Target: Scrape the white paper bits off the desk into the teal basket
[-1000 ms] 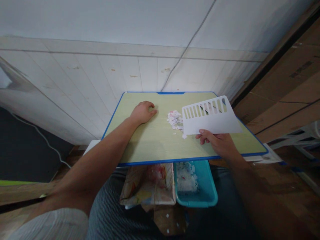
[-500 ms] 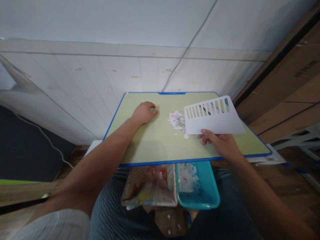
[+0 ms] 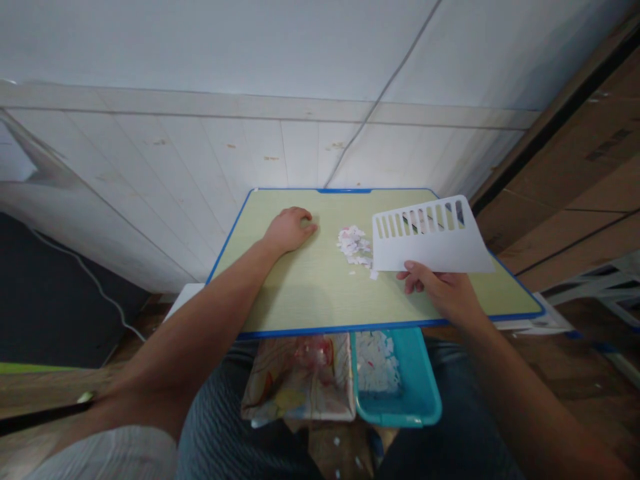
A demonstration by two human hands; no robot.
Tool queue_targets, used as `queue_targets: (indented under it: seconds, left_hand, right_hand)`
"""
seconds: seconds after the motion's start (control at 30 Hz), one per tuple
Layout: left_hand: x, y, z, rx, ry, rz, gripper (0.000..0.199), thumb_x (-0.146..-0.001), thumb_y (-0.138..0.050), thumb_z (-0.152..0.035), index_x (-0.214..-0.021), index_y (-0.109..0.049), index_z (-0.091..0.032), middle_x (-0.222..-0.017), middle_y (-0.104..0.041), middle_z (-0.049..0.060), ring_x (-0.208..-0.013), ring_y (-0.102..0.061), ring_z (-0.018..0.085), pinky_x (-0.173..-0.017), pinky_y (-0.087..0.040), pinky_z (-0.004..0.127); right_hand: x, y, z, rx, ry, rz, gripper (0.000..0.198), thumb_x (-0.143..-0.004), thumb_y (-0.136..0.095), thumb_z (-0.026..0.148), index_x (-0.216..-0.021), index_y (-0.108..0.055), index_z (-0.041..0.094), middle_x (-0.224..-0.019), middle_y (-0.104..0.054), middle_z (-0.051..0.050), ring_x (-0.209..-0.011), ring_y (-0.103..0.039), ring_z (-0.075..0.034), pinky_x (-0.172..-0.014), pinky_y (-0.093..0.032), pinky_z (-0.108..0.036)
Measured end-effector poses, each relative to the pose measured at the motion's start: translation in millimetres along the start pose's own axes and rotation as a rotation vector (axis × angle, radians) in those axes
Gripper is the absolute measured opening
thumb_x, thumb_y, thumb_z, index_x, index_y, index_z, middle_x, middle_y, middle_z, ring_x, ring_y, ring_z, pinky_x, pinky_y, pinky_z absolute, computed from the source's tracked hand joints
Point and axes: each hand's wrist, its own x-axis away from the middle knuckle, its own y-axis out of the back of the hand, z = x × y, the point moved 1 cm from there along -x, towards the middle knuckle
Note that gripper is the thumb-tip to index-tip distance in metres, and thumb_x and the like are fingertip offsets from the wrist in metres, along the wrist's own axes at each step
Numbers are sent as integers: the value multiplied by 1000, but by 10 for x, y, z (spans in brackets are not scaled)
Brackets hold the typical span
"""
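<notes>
My right hand (image 3: 440, 285) pinches the lower edge of a white sheet (image 3: 430, 253) with a row of rounded slots along its far side. The sheet is held tilted over the right part of the tabletop (image 3: 320, 297). Just left of the sheet lies a small heap of torn white paper scraps (image 3: 353, 241), a few of them loose at its near side. On the left part of the tabletop rests my left hand (image 3: 290, 229), fingers loosely curled and thumb apart from the index finger, with nothing visible in it.
Below the near blue edge, a teal plastic bin (image 3: 423, 380) holds paper scraps. Beside it stands a patterned container (image 3: 295, 393) with something reddish and clear inside. A white panelled wall (image 3: 240, 147) with a cable (image 3: 367, 117) rises behind the table; cardboard boxes (image 3: 590, 180) are at right.
The slotted sheet and my right hand have shifted very slightly to the right. My left hand and the heap of scraps stay in place; the whole view has dipped a little.
</notes>
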Motion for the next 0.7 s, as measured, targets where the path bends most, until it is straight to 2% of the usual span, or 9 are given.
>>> queue_targets:
  seconds: [0.07,0.2,0.33,0.53,0.7]
  left_hand:
    - [2,1,-2,4,-1,-3,41,-107,-73,-41,-137,-89,-17,-154,-85,17,-147,-77,39,-136,-57,51]
    - [3,0,-5,18,-1,-11,40,-106,-75,-39,-136,-89,-18,-154,-85,17,-148,-77,39,-136,-58,52]
    - [-5,-10,5,17,-5,-10,41,-106,-75,-40,-137,-89,-16,-154,-85,19,-148,-77,39,-135,-58,51]
    - [-17,-32,21,16,3,-19,41,-105,-74,-41,-136,-90,-19,-152,-86,17,-146,-78,39,-134,-59,52]
    - [-12,-26,3,-4,1,-9,47,-107,-71,-43,-139,-88,-15,-153,-85,19,-147,-78,39,-134,-58,52]
  right_hand:
    - [21,10,28,-11,-4,3,64,-96,-84,81,-59,-74,30,-74,-83,-11,-76,-80,-32,-86,-65,-48]
    - [83,48,105,8,31,46,63,-97,-86,78,-58,-74,30,-71,-82,-9,-81,-83,-32,-93,-67,-47]
    - [159,84,164,-23,68,109,62,-98,-88,77,-62,-77,29,-74,-83,-9,-77,-81,-30,-87,-69,-44]
    - [230,126,185,-20,81,98,61,-98,-89,77,-63,-78,29,-72,-82,-8,-76,-82,-30,-86,-71,-43]
    - [254,154,192,-13,82,101,60,-100,-89,76,-63,-80,30,-77,-85,-9,-81,-83,-32,-89,-71,-44]
